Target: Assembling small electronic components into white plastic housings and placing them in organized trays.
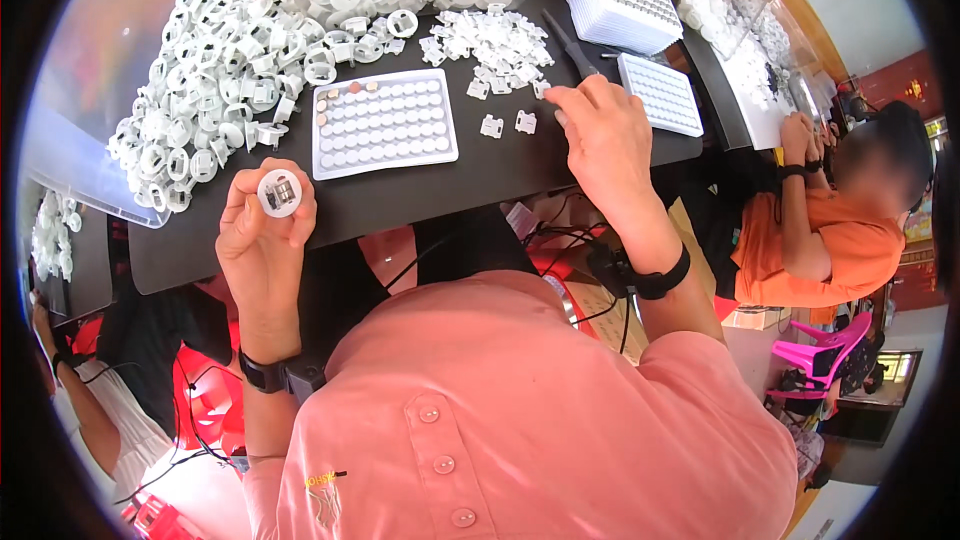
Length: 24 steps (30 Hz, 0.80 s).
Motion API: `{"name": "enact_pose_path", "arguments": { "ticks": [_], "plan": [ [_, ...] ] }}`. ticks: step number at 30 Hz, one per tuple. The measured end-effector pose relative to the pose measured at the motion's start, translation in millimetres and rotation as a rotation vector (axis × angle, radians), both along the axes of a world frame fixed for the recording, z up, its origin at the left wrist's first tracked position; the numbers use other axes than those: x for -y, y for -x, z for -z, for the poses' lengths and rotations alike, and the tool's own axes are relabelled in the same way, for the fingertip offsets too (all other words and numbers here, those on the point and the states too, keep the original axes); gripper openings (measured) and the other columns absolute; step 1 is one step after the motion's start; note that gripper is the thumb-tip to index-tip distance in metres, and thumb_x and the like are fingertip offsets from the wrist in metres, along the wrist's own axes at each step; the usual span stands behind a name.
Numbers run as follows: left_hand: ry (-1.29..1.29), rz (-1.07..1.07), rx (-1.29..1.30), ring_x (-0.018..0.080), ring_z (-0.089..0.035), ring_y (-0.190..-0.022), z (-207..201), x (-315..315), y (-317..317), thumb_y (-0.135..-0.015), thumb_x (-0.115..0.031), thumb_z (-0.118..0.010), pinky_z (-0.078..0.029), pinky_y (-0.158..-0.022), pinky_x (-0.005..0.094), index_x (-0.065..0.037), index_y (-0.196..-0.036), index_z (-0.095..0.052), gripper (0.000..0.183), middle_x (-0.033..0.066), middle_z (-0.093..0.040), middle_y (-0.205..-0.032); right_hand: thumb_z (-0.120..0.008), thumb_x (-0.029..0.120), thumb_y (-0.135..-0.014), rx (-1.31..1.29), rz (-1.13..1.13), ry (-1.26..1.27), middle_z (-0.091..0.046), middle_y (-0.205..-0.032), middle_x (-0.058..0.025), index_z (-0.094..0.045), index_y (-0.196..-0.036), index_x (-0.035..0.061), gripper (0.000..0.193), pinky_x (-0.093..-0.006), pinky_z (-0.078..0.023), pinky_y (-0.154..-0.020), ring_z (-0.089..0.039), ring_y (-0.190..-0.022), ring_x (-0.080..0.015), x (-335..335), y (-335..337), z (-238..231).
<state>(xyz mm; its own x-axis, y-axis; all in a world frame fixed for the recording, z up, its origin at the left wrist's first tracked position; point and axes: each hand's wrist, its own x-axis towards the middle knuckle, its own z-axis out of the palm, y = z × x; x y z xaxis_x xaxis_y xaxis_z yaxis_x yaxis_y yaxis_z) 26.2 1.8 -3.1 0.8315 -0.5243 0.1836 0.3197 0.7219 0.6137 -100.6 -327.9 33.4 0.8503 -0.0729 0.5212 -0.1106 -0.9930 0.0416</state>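
1. Over the near edge of the table [500, 180]: round white part [279, 195], left hand's [262, 240] fingers closed around its rim.
2. Judged light, stiff, slightly slick; grip rim, sparing metal insert [285, 190].
3. Right hand [607, 135]: fingers half-curled beside small white pieces [500, 48]; hold cannot be told.
4. Yellow lettering [322, 480] on shirt [540, 420]; none legible on part.

Two hands [265, 235] [608, 145], one raised part [280, 194], perhaps two co-workers [830, 255].

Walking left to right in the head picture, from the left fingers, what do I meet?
Left fingers holding a round white part, white tray, small flat white pieces, right fingers, orange shirt.
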Motion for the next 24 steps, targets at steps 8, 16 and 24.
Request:
{"name": "enact_pose_path", "arguments": {
  "ticks": [8,16,24],
  "plan": [
    [0.021,0.01,-0.003,0.0262,-0.057,-0.078,-0.7,-0.2,0.8,-0.089,-0.017,-0.071,-0.04,-0.052,0.0248,-0.002,-0.107,-0.065,0.024,0.0227,-0.06,-0.105,-0.067,0.002,-0.075,-0.063,0.062,0.094,-0.057,-0.089,-0.0043,-0.07,-0.099,0.0136,0.027,-0.0397,-0.042,-0.073,-0.059,-0.087,-0.025,-4.3,-6.9,-0.9],
    [-0.001,0.021,0.02,0.0249,-0.06,-0.079,2.5,-2.7,-0.7,-0.091,-0.019,-0.069,-0.041,-0.053,0.0252,-0.001,-0.105,-0.064,0.024,0.0213,-0.062,-0.107,-0.068,0.006,-0.08,0.004,-0.142,-0.131,-0.06,-0.084,-0.0037,-0.07,-0.09,0.0138,0.013,-0.039,-0.045,-0.067,-0.064,-0.078,-0.0251,-19.2,-41.0,-18.9],
    [0.0,0.005,0.037,0.0227,-0.061,-0.079,-0.4,-2.9,2.8,-0.091,-0.02,-0.07,-0.04,-0.054,0.0247,0.0,-0.104,-0.063,0.025,0.0203,-0.063,-0.106,-0.066,0.012,-0.082,-0.183,-0.19,-0.07,-0.066,-0.082,-0.0076,-0.073,-0.087,0.013,0.009,-0.0433,-0.05,-0.064,-0.067,-0.076,-0.0287,-18.4,-72.2,-17.1]
  ]
}}
